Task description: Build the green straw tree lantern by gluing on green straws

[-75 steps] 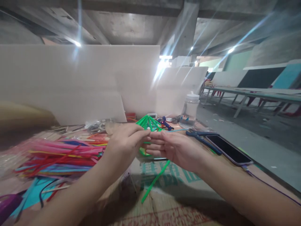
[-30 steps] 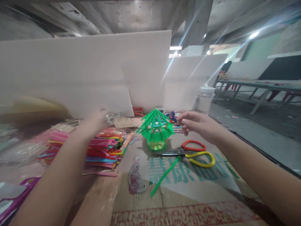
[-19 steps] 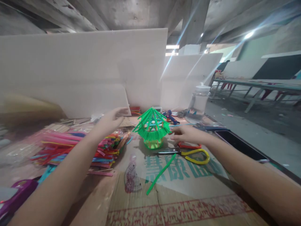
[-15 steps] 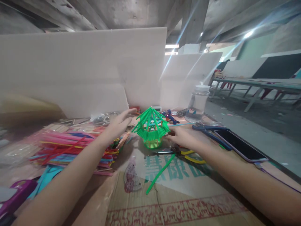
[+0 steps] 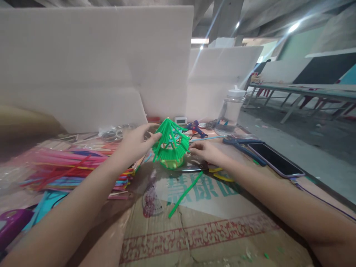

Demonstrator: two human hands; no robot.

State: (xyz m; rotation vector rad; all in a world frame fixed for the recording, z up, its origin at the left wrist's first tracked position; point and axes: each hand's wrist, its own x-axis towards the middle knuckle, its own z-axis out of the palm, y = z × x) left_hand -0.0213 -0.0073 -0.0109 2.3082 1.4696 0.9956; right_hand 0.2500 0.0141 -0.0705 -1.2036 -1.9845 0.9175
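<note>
A small green model pavilion [image 5: 171, 148], its pointed two-tier roof made of green strips, stands on the cardboard in the middle. My left hand [image 5: 140, 141] closes on the roof's left side, thumb against the green strips and the other fingers partly hidden behind. From the right, my right hand [image 5: 205, 152] has its curled fingertips at the lower eave. Just below that hand lie yellow-handled pliers [image 5: 221, 174], their dark jaws pointing left. A loose green strip [image 5: 185, 194] lies in front of the model.
Bundled coloured strips [image 5: 80, 167] spread at left, near a purple tool [image 5: 15, 226]. A clear protractor [image 5: 152, 200] lies in front. Behind are a blue glue gun [image 5: 197, 129] and a water bottle [image 5: 232, 109]. Blue-handled pliers [image 5: 247, 146] and a phone [image 5: 275, 159] lie right. White boards [image 5: 97, 63] stand behind.
My left hand has moved right and now touches the roof. The model looks slightly turned and tilted. My right hand stays by the eave, and the view has dipped a little.
</note>
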